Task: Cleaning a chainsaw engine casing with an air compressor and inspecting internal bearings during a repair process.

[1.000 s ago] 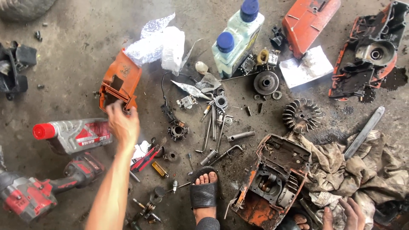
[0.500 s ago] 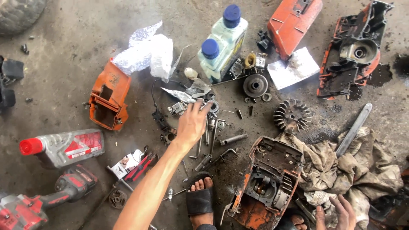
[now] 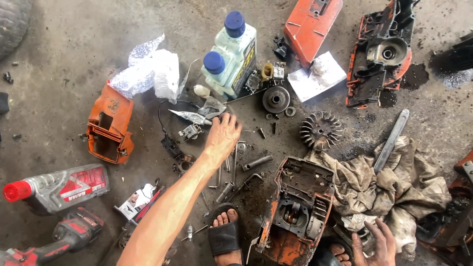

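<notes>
Concrete floor (image 3: 74, 64), parts crowded: our left hand (image 3: 222, 137) spread empty over small tools; right hand (image 3: 375, 245) (open) beside the crankcase (image 3: 295, 212).

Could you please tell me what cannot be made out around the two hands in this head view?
- Left hand: its palm faces down over small metal parts, so whether the fingers hold anything is hidden.
- Right hand: partly cut off by the bottom edge; its grip cannot be judged.
- Orange engine housing: lower end cut off by the bottom edge.
- Red power tool: cut off at the bottom left corner.
</notes>
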